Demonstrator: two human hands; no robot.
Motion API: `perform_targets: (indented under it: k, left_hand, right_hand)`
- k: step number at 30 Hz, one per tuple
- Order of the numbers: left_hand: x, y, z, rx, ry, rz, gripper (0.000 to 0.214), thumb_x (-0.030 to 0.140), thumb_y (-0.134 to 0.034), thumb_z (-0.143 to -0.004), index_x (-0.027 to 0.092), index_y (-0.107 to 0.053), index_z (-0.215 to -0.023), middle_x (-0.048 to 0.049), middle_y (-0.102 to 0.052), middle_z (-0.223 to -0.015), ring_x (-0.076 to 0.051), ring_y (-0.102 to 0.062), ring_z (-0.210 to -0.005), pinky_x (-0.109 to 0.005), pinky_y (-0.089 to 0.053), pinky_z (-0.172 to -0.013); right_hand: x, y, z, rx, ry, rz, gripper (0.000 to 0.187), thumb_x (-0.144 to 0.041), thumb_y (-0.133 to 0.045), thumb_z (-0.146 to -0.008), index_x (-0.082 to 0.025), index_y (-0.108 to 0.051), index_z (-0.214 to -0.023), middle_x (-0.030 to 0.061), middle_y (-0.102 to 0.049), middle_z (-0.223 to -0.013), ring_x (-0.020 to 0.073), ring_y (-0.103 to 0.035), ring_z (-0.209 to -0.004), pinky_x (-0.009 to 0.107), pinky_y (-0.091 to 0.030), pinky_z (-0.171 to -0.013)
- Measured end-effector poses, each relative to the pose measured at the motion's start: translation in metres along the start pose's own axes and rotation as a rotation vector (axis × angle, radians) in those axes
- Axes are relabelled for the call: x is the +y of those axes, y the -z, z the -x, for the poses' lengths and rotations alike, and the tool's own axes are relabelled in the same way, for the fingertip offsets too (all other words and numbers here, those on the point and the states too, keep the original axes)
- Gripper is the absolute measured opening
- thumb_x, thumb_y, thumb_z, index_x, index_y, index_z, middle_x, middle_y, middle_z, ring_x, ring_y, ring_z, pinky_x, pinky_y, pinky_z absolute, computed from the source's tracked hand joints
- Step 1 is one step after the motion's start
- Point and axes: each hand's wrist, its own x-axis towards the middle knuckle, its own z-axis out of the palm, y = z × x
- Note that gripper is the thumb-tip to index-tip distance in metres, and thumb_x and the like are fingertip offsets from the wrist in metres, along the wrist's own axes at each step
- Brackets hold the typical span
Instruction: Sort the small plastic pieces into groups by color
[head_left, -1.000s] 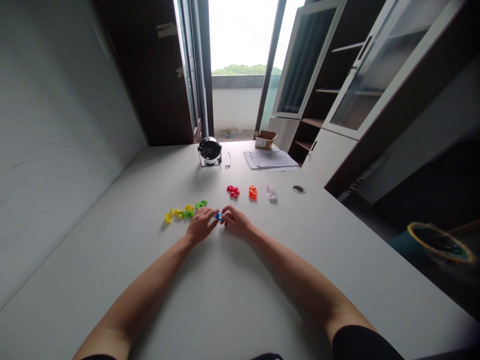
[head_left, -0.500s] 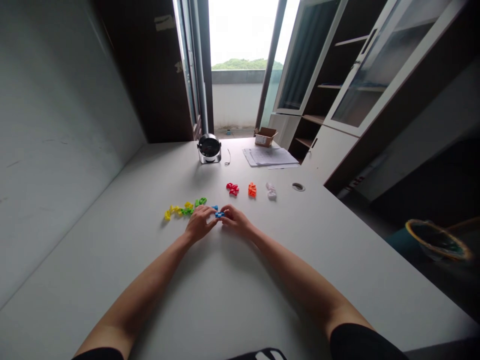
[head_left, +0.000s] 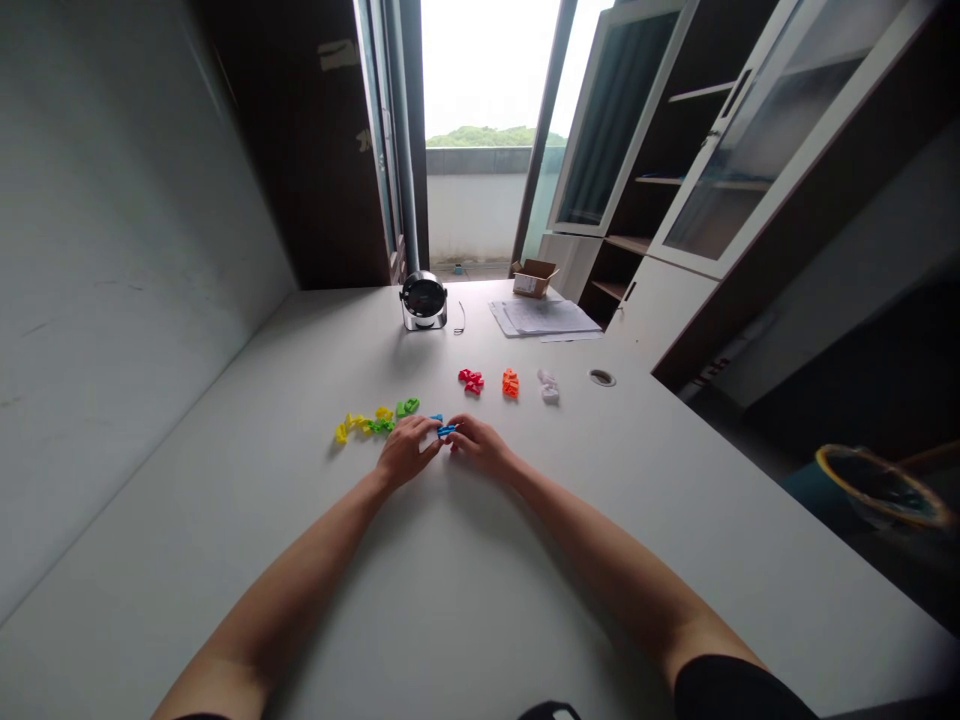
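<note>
Fingertips of my left hand and my right hand meet around a small blue plastic piece. Both hands are closed on it, low over the white table. Another bit of blue shows just behind my left fingers; whether it is a separate piece I cannot tell. A tiny red spot shows under my right fingertips, too small to name. Left of my left hand lie green pieces and a row of yellow pieces, touching more green ones.
Beyond my hands lie small piles of red pieces, orange pieces and whitish pieces. A round cable hole is to their right. Farther back stand a black round device, papers and a small cardboard box.
The view has shifted slightly. The blue piece looks turned a little between my fingers, and a red spot now shows beneath my right fingertips. The loose piles lie as before.
</note>
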Motion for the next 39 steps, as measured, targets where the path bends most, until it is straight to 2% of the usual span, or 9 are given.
perform_targets:
  k: [10,17,24,29,33,39]
  left_hand:
    - [-0.003,-0.001,0.001,0.024,0.015,0.030,0.018,0.027,-0.060,-0.090,0.027,-0.067,-0.107,-0.0025,-0.068,-0.110,-0.019,-0.062,-0.105,-0.035,-0.051,-0.095]
    - [0.002,-0.003,-0.002,0.034,-0.005,0.033,0.016,0.029,-0.055,-0.094,0.024,-0.066,-0.105,-0.0029,-0.068,-0.104,-0.019,-0.059,-0.104,-0.035,-0.050,-0.094]
    - [0.004,0.003,-0.002,0.056,0.011,0.059,0.015,0.031,-0.053,-0.095,0.023,-0.066,-0.100,-0.0037,-0.068,-0.097,-0.020,-0.058,-0.104,-0.036,-0.050,-0.091]
    - [0.003,0.003,-0.002,0.059,0.030,0.057,0.013,0.030,-0.055,-0.093,0.023,-0.065,-0.095,-0.0038,-0.067,-0.091,-0.021,-0.058,-0.102,-0.036,-0.050,-0.090]
    - [0.003,0.002,-0.002,0.046,0.035,0.050,0.012,0.030,-0.055,-0.093,0.023,-0.064,-0.092,-0.0037,-0.067,-0.090,-0.021,-0.058,-0.101,-0.036,-0.050,-0.089]
    - [0.002,0.001,-0.002,-0.003,0.035,0.036,0.010,0.028,-0.055,-0.092,0.022,-0.063,-0.089,-0.0030,-0.067,-0.092,-0.021,-0.057,-0.100,-0.036,-0.049,-0.090]
  right_hand:
    - [-0.002,0.000,-0.001,0.010,-0.053,-0.025,0.031,-0.048,-0.055,-0.094,-0.020,-0.058,-0.106,0.0026,-0.072,-0.086,0.0142,-0.068,-0.075,0.027,-0.051,-0.076]
    - [-0.011,0.001,0.001,0.029,-0.035,0.003,0.031,-0.047,-0.047,-0.098,-0.019,-0.061,-0.098,0.0020,-0.071,-0.083,0.0136,-0.066,-0.076,0.027,-0.049,-0.080]
    - [-0.006,-0.001,0.001,0.033,-0.004,0.038,0.031,-0.044,-0.045,-0.098,-0.021,-0.058,-0.115,0.0016,-0.071,-0.087,0.0132,-0.066,-0.075,0.027,-0.050,-0.078]
    - [-0.003,-0.002,0.001,0.040,0.022,0.149,0.033,-0.037,-0.054,-0.093,-0.024,-0.054,-0.123,-0.0005,-0.069,-0.085,0.0130,-0.062,-0.070,0.025,-0.048,-0.071]
    - [0.000,-0.002,0.000,0.058,0.024,0.239,0.034,-0.034,-0.055,-0.091,-0.026,-0.056,-0.124,-0.0013,-0.068,-0.083,0.0130,-0.060,-0.068,0.024,-0.047,-0.069]
    - [-0.005,0.000,0.002,0.074,0.119,0.381,0.035,-0.033,-0.053,-0.094,-0.026,-0.058,-0.128,0.0006,-0.068,-0.083,0.0138,-0.058,-0.066,0.025,-0.046,-0.070]
